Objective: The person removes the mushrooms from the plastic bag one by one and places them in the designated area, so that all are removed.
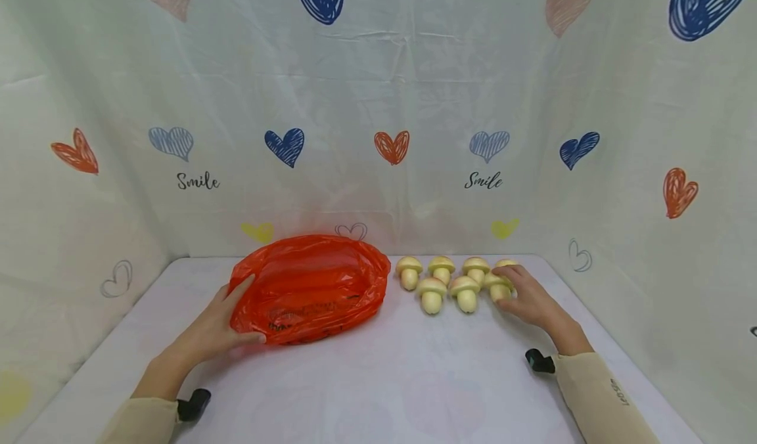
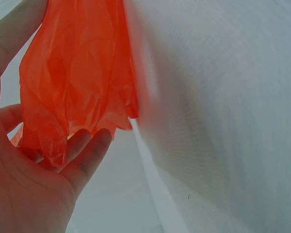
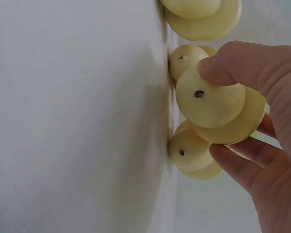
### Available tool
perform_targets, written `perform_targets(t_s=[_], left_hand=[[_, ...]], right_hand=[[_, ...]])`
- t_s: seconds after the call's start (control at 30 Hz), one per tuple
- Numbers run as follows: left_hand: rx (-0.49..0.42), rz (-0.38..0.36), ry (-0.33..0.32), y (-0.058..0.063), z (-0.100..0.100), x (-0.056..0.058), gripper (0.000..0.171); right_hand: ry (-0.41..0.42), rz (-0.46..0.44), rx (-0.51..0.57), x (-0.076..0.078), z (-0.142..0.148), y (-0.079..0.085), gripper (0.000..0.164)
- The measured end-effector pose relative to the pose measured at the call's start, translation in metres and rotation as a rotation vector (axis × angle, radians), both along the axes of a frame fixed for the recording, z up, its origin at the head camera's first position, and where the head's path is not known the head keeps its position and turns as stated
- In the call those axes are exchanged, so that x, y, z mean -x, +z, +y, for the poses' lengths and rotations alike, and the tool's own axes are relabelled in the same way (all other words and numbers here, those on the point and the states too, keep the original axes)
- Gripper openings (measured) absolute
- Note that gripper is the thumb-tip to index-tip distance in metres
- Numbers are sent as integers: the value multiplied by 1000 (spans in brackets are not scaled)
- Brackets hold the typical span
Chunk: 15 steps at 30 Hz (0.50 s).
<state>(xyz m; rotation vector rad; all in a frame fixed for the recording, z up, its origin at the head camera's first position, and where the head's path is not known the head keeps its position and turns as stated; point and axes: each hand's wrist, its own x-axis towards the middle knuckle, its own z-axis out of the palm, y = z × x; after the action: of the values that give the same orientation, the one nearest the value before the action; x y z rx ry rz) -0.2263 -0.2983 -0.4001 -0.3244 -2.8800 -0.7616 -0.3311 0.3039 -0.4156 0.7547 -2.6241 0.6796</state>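
A red plastic bag (image 1: 313,289) stands on the table with its wide mouth facing me. My left hand (image 1: 209,329) touches its left side, thumb low at the front and fingers spread along the back edge. In the left wrist view, the bag's thin red film (image 2: 82,68) hangs between thumb and fingers. On the right, my right hand (image 1: 529,299) pinches a pale yellow mushroom (image 3: 211,99), thumb on its rounded stem and fingers under the cap. Other mushrooms (image 1: 432,296) stand in two rows between bag and right hand.
A white cloth covers the table (image 1: 367,391). Behind it hangs a pale curtain (image 1: 414,194) with printed hearts, which also closes off both sides. Black wrist straps (image 1: 195,404) sit at the cuffs of the beige sleeves (image 1: 603,398).
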Motion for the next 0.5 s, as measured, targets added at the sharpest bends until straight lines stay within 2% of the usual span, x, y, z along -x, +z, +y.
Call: perform_targets(t_s=[0.27, 0.5], left_hand=[[4, -3, 3, 1, 1, -1, 113], [3, -7, 5, -1, 0, 2, 113]], right_hand=[[-25, -63, -31, 2, 0, -5, 58], [-30, -79, -50, 3, 1, -8, 58]])
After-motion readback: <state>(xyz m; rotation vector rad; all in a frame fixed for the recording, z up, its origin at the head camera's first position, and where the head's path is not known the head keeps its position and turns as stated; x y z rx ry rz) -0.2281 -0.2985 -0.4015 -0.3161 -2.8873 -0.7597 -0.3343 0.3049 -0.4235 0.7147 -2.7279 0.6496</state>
